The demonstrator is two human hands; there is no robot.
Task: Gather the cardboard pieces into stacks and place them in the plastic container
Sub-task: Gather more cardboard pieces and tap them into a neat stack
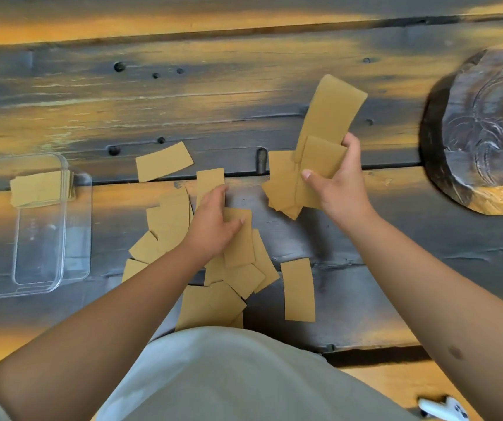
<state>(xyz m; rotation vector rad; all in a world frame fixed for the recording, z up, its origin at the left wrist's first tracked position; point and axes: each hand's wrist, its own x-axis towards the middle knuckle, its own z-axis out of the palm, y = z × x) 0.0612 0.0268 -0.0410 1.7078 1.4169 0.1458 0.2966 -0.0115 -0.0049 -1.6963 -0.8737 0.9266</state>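
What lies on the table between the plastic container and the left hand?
In the head view, loose cardboard pieces lie between the container and the left hand.

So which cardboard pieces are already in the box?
The stack at the far end of the clear box. The others lie on the table or sit in the right hand.

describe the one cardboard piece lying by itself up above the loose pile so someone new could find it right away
Start at the clear plastic container on the left of the wooden table. Just right of its far corner lies a single cardboard piece, flat and tilted. Unlike the overlapping pile below, it touches no other piece.
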